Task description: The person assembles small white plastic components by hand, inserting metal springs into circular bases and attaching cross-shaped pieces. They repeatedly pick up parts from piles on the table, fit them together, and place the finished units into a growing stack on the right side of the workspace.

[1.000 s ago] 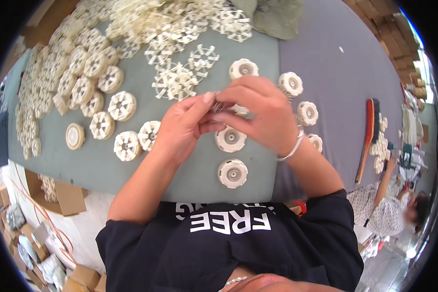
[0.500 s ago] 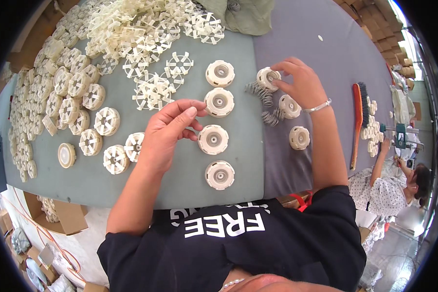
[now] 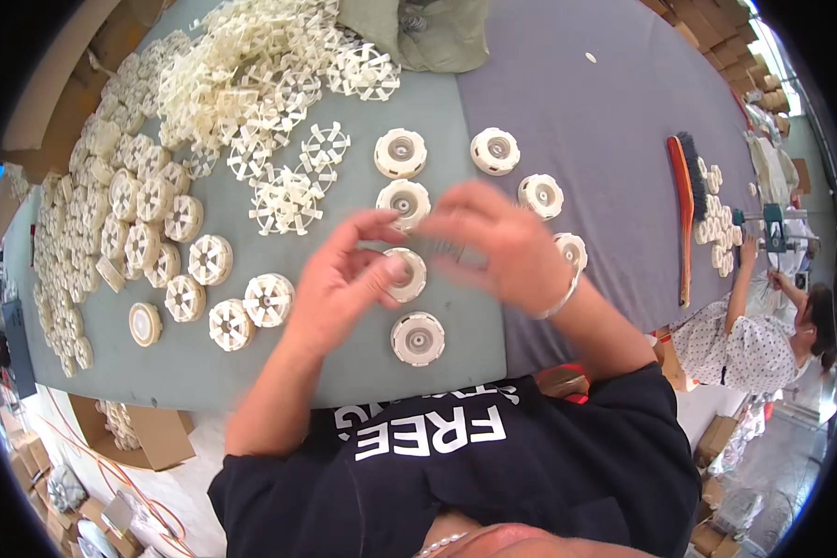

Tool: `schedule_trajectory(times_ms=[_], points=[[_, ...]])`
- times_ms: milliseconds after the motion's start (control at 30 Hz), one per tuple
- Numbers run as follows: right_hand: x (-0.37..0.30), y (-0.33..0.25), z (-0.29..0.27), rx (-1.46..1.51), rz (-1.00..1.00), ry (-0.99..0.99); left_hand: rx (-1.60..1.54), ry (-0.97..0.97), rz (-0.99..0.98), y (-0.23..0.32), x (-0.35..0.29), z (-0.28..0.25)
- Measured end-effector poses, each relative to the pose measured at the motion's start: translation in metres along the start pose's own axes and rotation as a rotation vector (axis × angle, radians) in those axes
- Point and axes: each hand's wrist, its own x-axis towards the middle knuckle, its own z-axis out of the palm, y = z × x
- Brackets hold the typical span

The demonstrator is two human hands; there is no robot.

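My left hand (image 3: 344,284) is over the green part of the table, its thumb and fingers apart and nothing seen between them. Its thumb tip overlaps a round cream plastic housing (image 3: 409,276), one of several in a column. Facing it is my right hand (image 3: 502,246), smeared by motion, with grey coil springs (image 3: 448,247) showing dimly under its fingers. The column's top housing (image 3: 400,152) and bottom housing (image 3: 418,339) each have a coil in the centre. To the right sit three more housings, the farthest one (image 3: 495,151) with a spring inside.
Cream spoked rings (image 3: 251,74) are heaped at the far left. Many spoked round housings (image 3: 141,246) cover the left side. A red-handled brush (image 3: 684,219) lies at the right beside small cream parts (image 3: 716,228). Green cloth (image 3: 428,37) lies at the back. Another person (image 3: 753,339) works at the right.
My right hand has come left and nearer from the right-hand housings, toward my left hand. The grey springs that lay beside those housings are gone from there. The whole view has shifted slightly.
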Motion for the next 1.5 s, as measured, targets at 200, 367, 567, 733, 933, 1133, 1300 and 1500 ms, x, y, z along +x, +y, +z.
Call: schedule_trajectory(times_ms=[200, 367, 567, 733, 933, 1133, 1300, 1500], points=[[-0.024, -0.003, 0.008, 0.469, 0.277, 0.190, -0.184, -0.026, -0.096, -0.012, 0.012, 0.038], [-0.038, 0.016, 0.002, 0.643, 0.360, 0.141, -0.341, -0.026, -0.063, -0.016, 0.022, 0.047], [-0.033, 0.024, -0.011, 0.256, -0.202, 0.317, -0.510, -0.413, -0.420, -0.024, 0.025, 0.002], [-0.046, 0.009, -0.013, 0.774, 0.274, 0.212, -0.129, -0.065, 0.045, -0.009, 0.010, 0.049], [-0.045, 0.008, -0.006, 0.732, 0.272, 0.216, 0.007, -0.045, 0.160, -0.014, 0.002, 0.046], [-0.036, 0.013, -0.024, 0.490, -0.182, 0.248, -0.463, -0.034, -0.092, -0.011, 0.009, 0.020], [-0.064, 0.060, -0.072, 0.094, 0.615, 0.312, -0.427, -0.032, 0.015, -0.008, 0.008, 0.016], [-0.066, 0.087, -0.057, -0.065, 0.667, 0.065, -0.310, -0.102, -0.087, -0.007, 0.005, 0.027]])
